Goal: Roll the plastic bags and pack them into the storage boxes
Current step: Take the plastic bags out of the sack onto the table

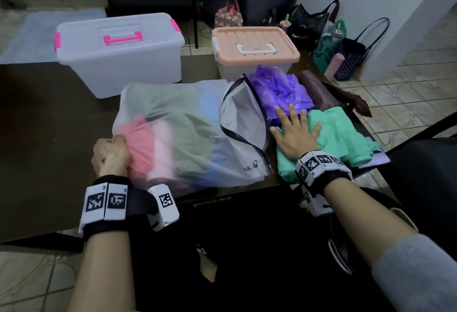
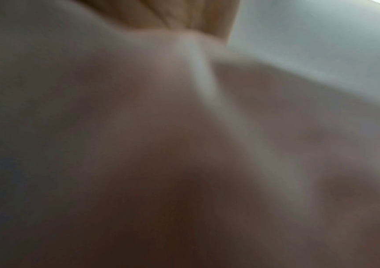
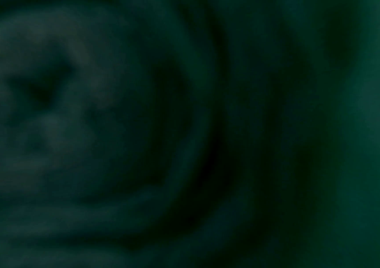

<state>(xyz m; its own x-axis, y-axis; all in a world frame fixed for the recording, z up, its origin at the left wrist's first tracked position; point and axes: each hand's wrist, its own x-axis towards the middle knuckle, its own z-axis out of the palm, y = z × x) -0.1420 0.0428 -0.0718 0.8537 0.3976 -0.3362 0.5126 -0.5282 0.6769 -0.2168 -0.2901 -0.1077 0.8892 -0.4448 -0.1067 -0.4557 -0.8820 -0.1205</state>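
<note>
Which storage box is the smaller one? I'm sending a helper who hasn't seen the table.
Start at the dark table; two lidded boxes stand along its far edge. The smaller box is the one on the right, just behind the purple bags. Its peach lid with a white handle sets it apart from the clear box with pink latches.

The head view looks forward and down from above the near edge of the table (image 1: 61,104), taking in both forearms and the floor beyond its far edge. The left wrist view is pressed close against pale, blurred plastic (image 2: 184,127). The right wrist view is dark, blurred green throughout. Neither wrist view shows any recognisable part of the head view's scene.
</note>
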